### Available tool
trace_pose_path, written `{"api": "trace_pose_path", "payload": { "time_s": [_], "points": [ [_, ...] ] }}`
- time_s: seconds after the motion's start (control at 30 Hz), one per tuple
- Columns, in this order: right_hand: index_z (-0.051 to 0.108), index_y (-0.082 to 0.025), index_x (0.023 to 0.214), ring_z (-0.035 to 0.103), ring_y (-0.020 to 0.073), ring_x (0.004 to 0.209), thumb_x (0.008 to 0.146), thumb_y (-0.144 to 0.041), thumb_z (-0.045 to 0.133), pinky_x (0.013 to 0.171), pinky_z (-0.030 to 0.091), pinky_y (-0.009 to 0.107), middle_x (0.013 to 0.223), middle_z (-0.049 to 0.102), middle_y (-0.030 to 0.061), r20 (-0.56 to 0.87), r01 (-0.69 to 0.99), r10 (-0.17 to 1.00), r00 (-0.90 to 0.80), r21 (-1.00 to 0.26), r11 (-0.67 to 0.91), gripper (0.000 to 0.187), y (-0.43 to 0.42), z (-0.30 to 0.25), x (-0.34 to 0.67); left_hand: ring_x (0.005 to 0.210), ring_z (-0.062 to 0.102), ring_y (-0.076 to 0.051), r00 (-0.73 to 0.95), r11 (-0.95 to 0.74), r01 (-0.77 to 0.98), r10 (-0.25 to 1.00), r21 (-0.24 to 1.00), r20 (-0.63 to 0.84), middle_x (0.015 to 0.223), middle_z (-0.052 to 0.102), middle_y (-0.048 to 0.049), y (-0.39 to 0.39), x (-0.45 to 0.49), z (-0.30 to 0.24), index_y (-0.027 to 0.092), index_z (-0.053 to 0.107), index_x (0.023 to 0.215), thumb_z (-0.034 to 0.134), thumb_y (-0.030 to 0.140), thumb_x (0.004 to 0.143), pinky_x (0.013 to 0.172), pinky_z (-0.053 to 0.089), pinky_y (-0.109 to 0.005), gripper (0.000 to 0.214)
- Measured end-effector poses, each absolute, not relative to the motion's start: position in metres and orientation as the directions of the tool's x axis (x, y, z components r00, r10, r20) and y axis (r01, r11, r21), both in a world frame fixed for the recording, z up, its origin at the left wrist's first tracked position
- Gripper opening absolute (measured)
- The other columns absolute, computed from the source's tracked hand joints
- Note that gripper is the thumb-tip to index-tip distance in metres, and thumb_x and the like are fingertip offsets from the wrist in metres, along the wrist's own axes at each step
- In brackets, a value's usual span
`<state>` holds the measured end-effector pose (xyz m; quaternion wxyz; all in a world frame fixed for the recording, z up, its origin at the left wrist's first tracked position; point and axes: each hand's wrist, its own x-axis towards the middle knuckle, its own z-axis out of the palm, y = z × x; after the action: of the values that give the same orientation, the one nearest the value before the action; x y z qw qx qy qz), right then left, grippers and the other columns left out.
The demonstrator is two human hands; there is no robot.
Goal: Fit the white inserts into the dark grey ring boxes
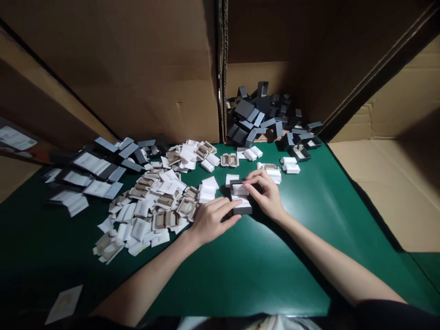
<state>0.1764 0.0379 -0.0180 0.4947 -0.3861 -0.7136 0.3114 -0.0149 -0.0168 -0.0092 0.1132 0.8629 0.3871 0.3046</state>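
Observation:
A small dark box point(241, 208) with white inserts inside sits on the green table point(261, 261) between my hands. My left hand point(210, 221) rests against the box's near left side, fingers stretched toward it. My right hand point(268, 192) curls over the box from the right, fingertips pressing a white insert point(239, 189) at its top. A loose heap of white and tan cardboard inserts point(156, 201) lies just left of my left hand.
A pile of dark small boxes point(264, 117) fills a cardboard carton at the back. Flat dark and white cards point(98, 167) spread at the left. Cardboard walls point(137, 68) stand behind. Loose white pieces point(290, 165) lie near the back right; a paper slip point(64, 302) lies near left.

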Motion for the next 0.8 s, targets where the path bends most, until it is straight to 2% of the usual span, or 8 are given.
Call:
{"api": "trace_pose_path", "payload": {
  "time_s": [0.1, 0.37, 0.53, 0.7, 0.8],
  "points": [
    [0.062, -0.021, 0.079, 0.056, 0.0172, 0.088, 0.085, -0.026, 0.059, 0.085, 0.044, 0.036, 0.092, 0.055, 0.0039, 0.403, 0.188, 0.893, -0.198, -0.879, 0.439, 0.009, 0.038, -0.019, 0.173, 0.069, 0.059, -0.015, 0.526, -0.679, 0.598, 0.733, 0.426, 0.431, 0.076, 0.062, -0.003, -0.017, -0.015, -0.01, 0.016, 0.057, 0.114, 0.05, 0.03, 0.092, 0.059, 0.046, -0.025, 0.027],
    [0.057, -0.021, 0.083, 0.054, 0.0204, 0.101, 0.084, -0.026, 0.058, 0.085, 0.046, 0.038, 0.102, 0.054, 0.0068, 0.38, 0.169, 0.905, -0.193, -0.895, 0.413, 0.005, 0.036, -0.022, 0.17, 0.072, 0.06, -0.016, 0.531, -0.667, 0.603, 0.745, 0.437, 0.404, 0.079, 0.063, -0.0037, -0.017, -0.016, -0.01, 0.017, 0.057, 0.116, 0.05, 0.03, 0.092, 0.06, 0.045, -0.025, 0.028],
    [0.046, -0.023, 0.098, 0.057, 0.0175, 0.094, 0.08, -0.025, 0.062, 0.076, 0.05, 0.033, 0.104, 0.055, 0.0048, 0.272, 0.03, 0.947, -0.17, -0.959, 0.281, 0.025, 0.039, -0.031, 0.168, 0.076, 0.061, -0.016, 0.555, -0.676, 0.598, 0.737, 0.43, 0.386, 0.081, 0.063, -0.0042, -0.017, -0.015, -0.01, 0.017, 0.057, 0.115, 0.05, 0.03, 0.092, 0.062, 0.046, -0.025, 0.027],
    [0.05, -0.021, 0.099, 0.056, 0.0132, 0.074, 0.083, -0.027, 0.058, 0.07, 0.047, 0.03, 0.091, 0.058, 0.0021, 0.225, 0.165, 0.945, -0.236, -0.949, 0.267, 0.019, 0.039, -0.029, 0.168, 0.078, 0.061, -0.016, 0.557, -0.674, 0.598, 0.739, 0.433, 0.379, 0.084, 0.063, -0.0045, -0.018, -0.017, -0.011, 0.018, 0.057, 0.116, 0.052, 0.03, 0.091, 0.063, 0.046, -0.025, 0.028],
    [0.047, -0.021, 0.107, 0.055, 0.0138, 0.073, 0.081, -0.027, 0.059, 0.068, 0.046, 0.029, 0.09, 0.058, 0.0017, 0.238, 0.198, 0.934, -0.266, -0.935, 0.294, 0.029, 0.039, -0.026, 0.17, 0.078, 0.061, -0.016, 0.553, -0.668, 0.601, 0.744, 0.439, 0.376, 0.084, 0.063, -0.0044, -0.018, -0.016, -0.011, 0.018, 0.057, 0.115, 0.052, 0.03, 0.091, 0.064, 0.046, -0.025, 0.027]
  ]
}}
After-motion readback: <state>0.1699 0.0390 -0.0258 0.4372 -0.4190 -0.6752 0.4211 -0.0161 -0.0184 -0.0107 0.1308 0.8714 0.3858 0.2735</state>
